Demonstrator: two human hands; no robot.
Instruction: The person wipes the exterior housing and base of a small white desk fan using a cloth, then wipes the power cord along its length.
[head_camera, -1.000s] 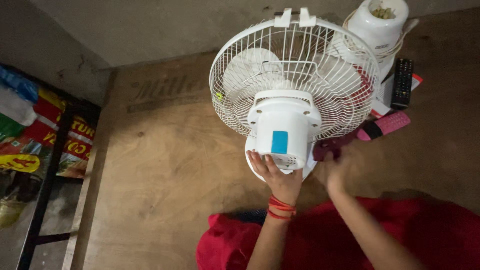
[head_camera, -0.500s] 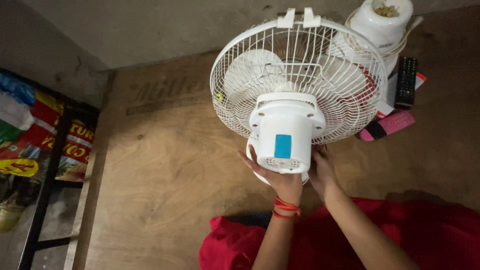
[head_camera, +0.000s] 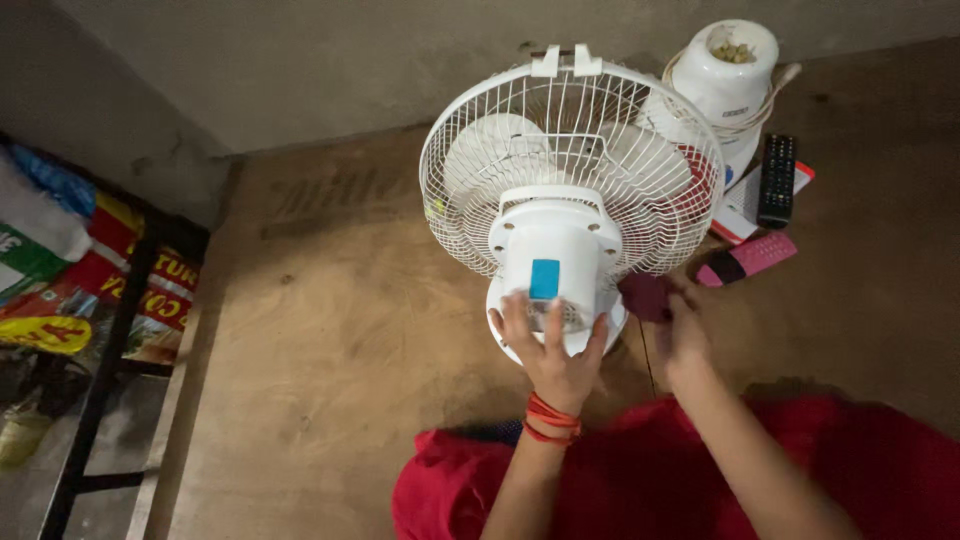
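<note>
Smooth, shiny white plastic on the fan (head_camera: 556, 262), thin white wire on its cage (head_camera: 480, 190). Rough, dull brown wood on the board (head_camera: 330, 330). Soft dark red cloth (head_camera: 645, 296). Shiny plastic jar (head_camera: 722, 75). Shiny plastic bags (head_camera: 60, 280).

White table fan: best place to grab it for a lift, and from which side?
Likely the motor housing behind the cage, approached from the rear, where the left hand already rests. It is solid and compact; the wire guard looks thin and easily bent.
</note>
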